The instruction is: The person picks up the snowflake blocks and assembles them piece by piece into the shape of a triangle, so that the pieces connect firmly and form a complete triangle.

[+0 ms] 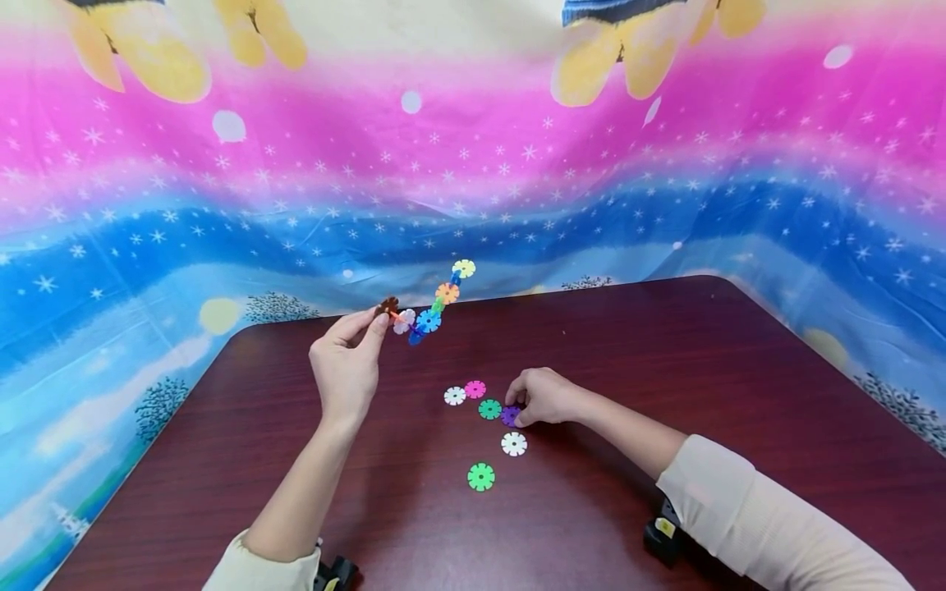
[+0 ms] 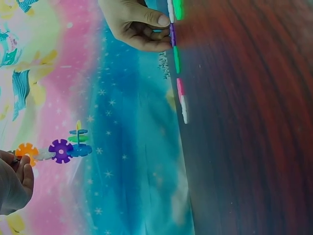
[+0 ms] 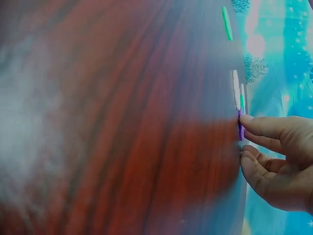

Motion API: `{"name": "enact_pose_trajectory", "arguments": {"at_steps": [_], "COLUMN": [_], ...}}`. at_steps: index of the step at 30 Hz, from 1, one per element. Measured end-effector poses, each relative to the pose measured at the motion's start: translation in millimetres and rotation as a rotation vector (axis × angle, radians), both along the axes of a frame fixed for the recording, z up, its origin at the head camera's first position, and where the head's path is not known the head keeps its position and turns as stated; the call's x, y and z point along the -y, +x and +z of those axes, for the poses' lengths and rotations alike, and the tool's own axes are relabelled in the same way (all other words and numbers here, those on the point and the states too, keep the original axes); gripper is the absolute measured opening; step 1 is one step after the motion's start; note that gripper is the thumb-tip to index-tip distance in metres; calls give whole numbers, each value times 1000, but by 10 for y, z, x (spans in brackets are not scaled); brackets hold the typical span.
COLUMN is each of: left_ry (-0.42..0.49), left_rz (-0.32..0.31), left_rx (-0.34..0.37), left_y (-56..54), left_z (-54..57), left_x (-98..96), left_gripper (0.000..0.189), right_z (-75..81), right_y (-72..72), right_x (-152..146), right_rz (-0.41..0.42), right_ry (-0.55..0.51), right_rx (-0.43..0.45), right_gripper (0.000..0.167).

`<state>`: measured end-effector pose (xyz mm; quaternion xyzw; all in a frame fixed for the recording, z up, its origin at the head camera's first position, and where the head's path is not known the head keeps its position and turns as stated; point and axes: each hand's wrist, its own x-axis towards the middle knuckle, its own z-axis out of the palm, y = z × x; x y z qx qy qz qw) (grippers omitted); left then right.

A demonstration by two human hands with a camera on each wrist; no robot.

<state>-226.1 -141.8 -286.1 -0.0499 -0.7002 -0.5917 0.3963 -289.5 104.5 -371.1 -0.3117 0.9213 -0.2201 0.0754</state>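
Observation:
My left hand (image 1: 346, 376) is raised above the table's left side and pinches a brown notched snowflake disc (image 1: 388, 307) between thumb and fingers. From that disc a chain of joined discs (image 1: 429, 321) in orange, white, purple, blue, green and yellow extends up and right in the air. Over the table my right hand (image 1: 548, 396) has curled fingers and thumb at the edges of a flat purple disc (image 1: 509, 417). In the right wrist view the thumb (image 3: 259, 126) meets that purple disc. A teal-green disc (image 1: 489, 409) lies right beside it.
Loose on the dark red wooden table (image 1: 606, 492) lie a pink disc (image 1: 475, 389), a white disc (image 1: 454, 396), another white disc (image 1: 514, 444) nearer me and a bright green disc (image 1: 481, 477). A patterned cloth (image 1: 473, 189) hangs behind the table and along its sides.

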Motion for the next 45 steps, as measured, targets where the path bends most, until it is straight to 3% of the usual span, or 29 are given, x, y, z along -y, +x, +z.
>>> {"name": "enact_pose_trajectory", "arguments": {"at_steps": [5, 11, 15, 23, 26, 29, 36, 45], "left_ry": [-25, -20, -27, -39, -56, -96, -229, -435], "left_rz": [3, -19, -44, -72, -73, -72, -101, -138], "left_rx": [14, 20, -15, -18, -3, 1, -112, -230], "left_y": [125, 28, -21, -8, 79, 169, 13, 69], "left_z": [107, 0, -62, -68, 9, 81, -136, -133], "left_x": [-89, -48, -31, -62, -116, -171, -140, -228], "left_gripper": [16, 16, 16, 16, 15, 15, 13, 13], "right_z": [-6, 31, 72, 157, 184, 204, 285, 466], "right_y": [2, 29, 53, 105, 128, 158, 243, 381], "right_x": [-4, -32, -63, -102, -107, -99, -57, 7], "right_rz": [-17, -81, -119, -176, -193, -216, -265, -258], "right_ry": [-5, -55, -123, -297, -366, -484, -720, -960], "right_rx": [8, 47, 71, 117, 108, 118, 135, 200], "right_gripper": [23, 21, 15, 11, 10, 9, 11, 12]}}
